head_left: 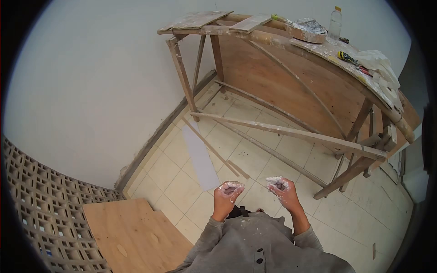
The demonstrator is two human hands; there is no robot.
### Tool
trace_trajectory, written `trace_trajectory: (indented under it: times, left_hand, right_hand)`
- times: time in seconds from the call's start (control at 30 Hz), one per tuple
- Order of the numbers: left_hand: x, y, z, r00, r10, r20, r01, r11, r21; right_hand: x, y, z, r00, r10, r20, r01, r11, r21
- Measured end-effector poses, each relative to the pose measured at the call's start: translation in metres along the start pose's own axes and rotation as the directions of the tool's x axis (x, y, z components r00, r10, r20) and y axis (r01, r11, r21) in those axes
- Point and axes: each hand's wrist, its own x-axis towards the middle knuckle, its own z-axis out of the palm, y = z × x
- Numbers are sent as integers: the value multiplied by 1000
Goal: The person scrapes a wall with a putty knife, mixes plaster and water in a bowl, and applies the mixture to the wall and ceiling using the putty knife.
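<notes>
Both hands are raised in front of the grey shirt, apart from each other and coated with white paste. My left hand (227, 194) has its fingers curled in around something pale that I cannot make out. My right hand (284, 191) is curled the same way, with white paste over its fingertips; whether it holds anything is too small to tell. Below them lies the tiled floor (218, 136). Neither hand touches the wooden trestle (291, 132) beyond them.
On the trestle top are a plastic bottle (335, 23), a paste-covered container (307, 32), a yellow-black tool handle (348, 58) and a white plastic bag (378, 63). A white strip (200, 159) and plywood (132, 236) lie on the floor, near a lattice block wall (50, 204).
</notes>
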Motion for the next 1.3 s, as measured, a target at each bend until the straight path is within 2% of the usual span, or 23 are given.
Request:
trace_trajectory:
  times: [0.13,0.23,0.33,0.5,0.57,0.6,0.63,0.7,0.73,0.77,0.83,0.87,0.9,0.97,1.0,1.07,1.1,1.17,1.2,1.23,1.27,1.3]
  left_hand:
    - [-2,-1,-24,996,-52,-75,53,998,16]
    - [6,-10,-47,980,-122,-157,114,992,-60]
    - [22,-30,-81,986,-72,-150,56,992,-110]
    - [72,-11,-149,987,-34,-157,21,997,-80]
    - [88,-8,-186,972,-56,-228,30,993,-115]
    - [96,-3,-203,970,-26,-244,-5,992,-124]
    - [109,1,-216,972,1,-236,-35,990,-140]
    - [123,4,-254,970,-40,-241,26,998,-64]
    - [134,-4,-273,976,-33,-215,19,998,-63]
    - [144,2,-284,966,-73,-246,73,997,-11]
    - [177,-28,-312,960,-76,-271,71,997,-29]
    - [180,-30,-317,951,107,-289,-112,994,1]
    - [205,-15,-317,938,185,-291,-192,981,4]
    - [219,0,-323,945,176,-277,-170,984,46]
    - [226,4,-324,951,156,-267,-145,987,63]
    - [244,3,-325,959,126,-255,-108,991,83]
    - [259,-1,-327,962,173,-209,-145,979,145]
    - [276,-2,-327,964,214,-158,-179,961,210]
    - [286,2,-326,966,245,-84,-214,937,277]
    - [303,10,-323,960,280,-6,-262,904,338]
    - [323,19,-317,956,294,-3,-276,901,335]
    - [342,29,-307,953,302,6,-292,914,281]
  right_hand:
    - [12,-5,19,999,40,37,-38,997,-63]
    - [32,-4,38,995,75,62,-68,993,-99]
    - [62,3,58,993,74,91,-61,988,-140]
    - [132,-2,113,994,-55,99,71,982,-173]
    - [156,-16,135,993,-74,90,90,980,-178]
    - [170,-37,144,989,-137,64,148,961,-234]
    - [191,-68,146,974,-222,50,226,925,-304]
    - [223,-136,148,902,-432,-11,347,741,-575]
    - [240,-166,144,812,-584,7,439,602,-667]
    - [260,-200,135,675,-737,38,512,430,-744]
    - [288,-262,127,626,-756,-189,356,493,-794]
    - [328,-271,96,532,-827,-182,333,402,-853]
    - [372,-279,62,443,-878,-179,279,325,-904]
    - [420,-299,32,447,-838,-313,-71,316,-946]
    - [439,-306,21,432,-846,-312,-60,318,-946]
    - [474,-308,-4,466,-746,-476,-197,437,-878]
    - [493,-303,-22,470,-741,-479,-200,439,-876]
    - [527,-293,-50,580,-606,-544,-164,567,-807]
    - [529,-290,-46,581,-604,-546,-163,571,-805]
    - [522,-291,-39,622,-583,-522,-143,571,-808]
    - [511,-299,-29,658,-567,-495,-122,568,-814]
    - [500,-307,-17,653,-574,-494,-120,565,-816]
